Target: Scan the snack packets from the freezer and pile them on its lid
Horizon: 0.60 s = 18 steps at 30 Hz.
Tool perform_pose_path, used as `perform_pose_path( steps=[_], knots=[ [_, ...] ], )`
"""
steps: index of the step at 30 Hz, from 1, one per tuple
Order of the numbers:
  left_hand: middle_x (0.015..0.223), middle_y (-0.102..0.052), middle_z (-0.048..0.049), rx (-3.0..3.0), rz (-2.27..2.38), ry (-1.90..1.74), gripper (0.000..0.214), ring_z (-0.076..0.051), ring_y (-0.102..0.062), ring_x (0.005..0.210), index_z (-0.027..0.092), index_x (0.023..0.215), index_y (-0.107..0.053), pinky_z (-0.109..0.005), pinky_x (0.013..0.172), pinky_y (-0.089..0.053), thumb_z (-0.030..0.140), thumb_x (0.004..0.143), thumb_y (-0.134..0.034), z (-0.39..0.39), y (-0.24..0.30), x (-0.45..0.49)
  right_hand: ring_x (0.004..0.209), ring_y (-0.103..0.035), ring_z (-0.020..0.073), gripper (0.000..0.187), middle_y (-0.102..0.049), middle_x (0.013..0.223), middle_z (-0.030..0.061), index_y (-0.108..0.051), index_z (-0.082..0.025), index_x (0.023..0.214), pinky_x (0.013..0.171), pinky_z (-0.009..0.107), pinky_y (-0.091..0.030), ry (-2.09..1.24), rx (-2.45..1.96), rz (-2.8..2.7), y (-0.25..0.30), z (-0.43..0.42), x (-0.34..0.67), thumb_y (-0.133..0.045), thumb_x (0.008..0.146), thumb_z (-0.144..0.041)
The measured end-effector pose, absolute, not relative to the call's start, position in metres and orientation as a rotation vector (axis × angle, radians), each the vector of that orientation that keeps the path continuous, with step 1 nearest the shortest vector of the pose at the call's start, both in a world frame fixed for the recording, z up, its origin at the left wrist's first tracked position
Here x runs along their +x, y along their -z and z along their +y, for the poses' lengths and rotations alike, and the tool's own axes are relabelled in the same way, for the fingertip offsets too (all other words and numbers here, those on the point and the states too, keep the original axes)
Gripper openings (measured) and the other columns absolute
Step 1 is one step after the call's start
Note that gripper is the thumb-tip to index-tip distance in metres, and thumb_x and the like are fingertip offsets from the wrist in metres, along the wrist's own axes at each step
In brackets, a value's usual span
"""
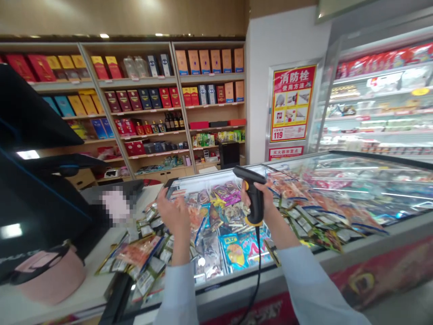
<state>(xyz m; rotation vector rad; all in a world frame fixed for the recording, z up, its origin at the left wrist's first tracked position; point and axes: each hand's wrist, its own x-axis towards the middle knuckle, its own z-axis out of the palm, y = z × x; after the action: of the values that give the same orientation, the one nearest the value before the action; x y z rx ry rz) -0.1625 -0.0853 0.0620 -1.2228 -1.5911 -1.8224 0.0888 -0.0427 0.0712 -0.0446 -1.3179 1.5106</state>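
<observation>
Black-and-yellow barcode scanner (256,198), upright, cord (259,262) dangling

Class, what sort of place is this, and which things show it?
Most likely a supermarket or similar shop: boxed goods line the wall shelves, a glass-topped display chest holds food packets, and the right hand grips a barcode scanner.

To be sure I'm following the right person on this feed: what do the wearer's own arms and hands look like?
The left sleeve and right sleeve are plain pale blue, ending partway along the forearms. The left hand and right hand are ungloved.
</observation>
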Motion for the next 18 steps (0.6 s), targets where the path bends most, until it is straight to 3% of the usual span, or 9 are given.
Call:
perform_pose_path(
  steps=[9, 18],
  knots=[
    [0.13, -0.051, -0.0191, -1.914, -1.498, 1.712, 0.045, -0.026, -0.045, 0.127, 0.011, 0.129, -0.042, -0.045, 0.107, -0.037, 0.019, 0.086, -0.046, -0.03, -0.01, -0.012, 0.039, -0.042, 0.0133, 0.032, -0.05, 0.048, -0.0013, -0.055, -0.019, 0.083, 0.034, 0.023, -0.032, -1.296, -0.375, -1.262, -0.042, -0.038, 0.212, -0.053, 0.076, -0.05],
    [0.132, -0.053, -0.0188, -2.08, -1.713, 1.638, 0.048, -0.025, -0.047, 0.128, 0.011, 0.133, -0.04, -0.042, 0.107, -0.037, 0.021, 0.086, -0.042, 0.014, 0.034, 0.019, 0.036, -0.04, 0.0133, 0.032, -0.048, 0.045, -0.0013, -0.057, -0.021, 0.083, 0.032, 0.024, -0.033, -1.193, -0.594, -1.221, 0.004, -0.019, 0.288, -0.053, 0.077, -0.052]
  ],
)
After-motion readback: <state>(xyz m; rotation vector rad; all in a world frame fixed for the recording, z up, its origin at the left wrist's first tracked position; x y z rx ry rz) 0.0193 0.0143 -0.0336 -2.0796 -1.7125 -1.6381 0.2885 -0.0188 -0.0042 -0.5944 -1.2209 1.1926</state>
